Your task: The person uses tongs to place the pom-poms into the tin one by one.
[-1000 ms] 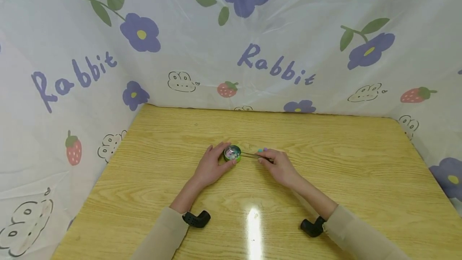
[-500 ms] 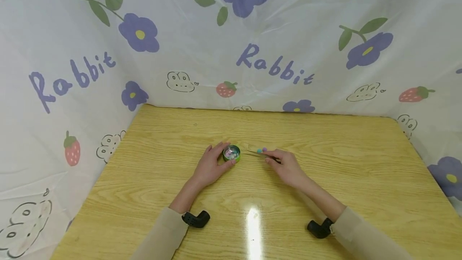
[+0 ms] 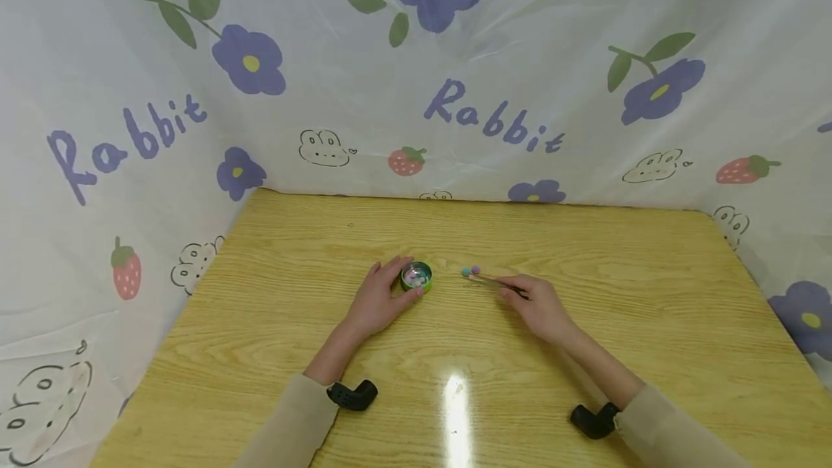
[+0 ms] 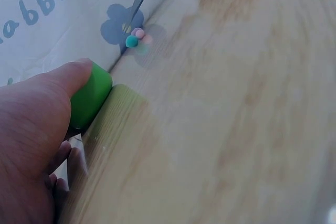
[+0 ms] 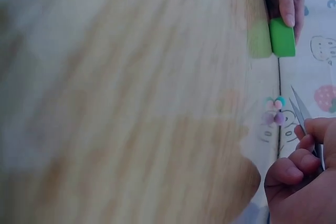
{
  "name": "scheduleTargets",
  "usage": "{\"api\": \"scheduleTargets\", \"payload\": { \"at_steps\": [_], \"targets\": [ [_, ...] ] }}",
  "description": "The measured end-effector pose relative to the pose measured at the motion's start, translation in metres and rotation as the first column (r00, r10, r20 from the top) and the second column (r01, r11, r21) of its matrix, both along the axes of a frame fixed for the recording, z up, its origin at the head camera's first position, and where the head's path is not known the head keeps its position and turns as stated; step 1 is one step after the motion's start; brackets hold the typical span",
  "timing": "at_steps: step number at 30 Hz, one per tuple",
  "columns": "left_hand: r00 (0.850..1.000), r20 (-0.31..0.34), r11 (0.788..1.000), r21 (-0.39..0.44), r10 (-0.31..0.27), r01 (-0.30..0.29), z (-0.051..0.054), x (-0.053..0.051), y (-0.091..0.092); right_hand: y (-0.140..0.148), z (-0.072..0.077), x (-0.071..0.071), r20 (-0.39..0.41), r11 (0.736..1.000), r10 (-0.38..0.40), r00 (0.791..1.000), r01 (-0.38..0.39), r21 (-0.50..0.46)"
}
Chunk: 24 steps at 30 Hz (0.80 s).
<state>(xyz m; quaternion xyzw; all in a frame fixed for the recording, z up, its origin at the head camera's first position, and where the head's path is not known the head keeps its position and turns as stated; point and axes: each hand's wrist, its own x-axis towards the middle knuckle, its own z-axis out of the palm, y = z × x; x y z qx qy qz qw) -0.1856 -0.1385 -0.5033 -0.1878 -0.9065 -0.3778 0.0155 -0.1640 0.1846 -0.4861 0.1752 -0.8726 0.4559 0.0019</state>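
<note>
My left hand (image 3: 378,300) holds a small round green container (image 3: 425,288) on the table, thumb at its near side and fingers at its far side. Several small pale and coloured balls (image 3: 416,279) lie inside it. My right hand (image 3: 538,308) pinches metal tweezers (image 3: 499,282), their tips pointing left toward a little group of balls on the table. That group has a teal ball (image 4: 132,41), a purple ball (image 3: 476,269) and a pink ball (image 4: 140,33). In the right wrist view the two tweezer tips stand slightly apart; whether they touch a ball I cannot tell.
The wooden table (image 3: 312,381) carries a bright light reflection near its front. A white curtain (image 3: 364,78) printed with flowers and rabbits hangs behind the table and along its sides. A black wrist camera (image 3: 352,396) sits on each forearm.
My right hand has drawn back to the right with the tweezers, from the container's rim to the small balls on the table. The left hand keeps its hold on the container.
</note>
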Motion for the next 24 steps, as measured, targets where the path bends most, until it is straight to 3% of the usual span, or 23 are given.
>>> {"api": "scheduleTargets", "payload": {
  "at_steps": [6, 24],
  "targets": [
    [1.0, 0.01, 1.0, 0.005, -0.001, 0.001, -0.001, 0.0, 0.0, 0.008, -0.002, 0.0, -0.018, 0.999, -0.03, 0.999, 0.03, 0.02],
    [1.0, 0.028, 1.0, 0.002, 0.004, -0.004, 0.001, 0.0, -0.001, 0.014, 0.001, -0.004, 0.027, 0.995, -0.091, 0.995, 0.089, 0.054]
  ]
}}
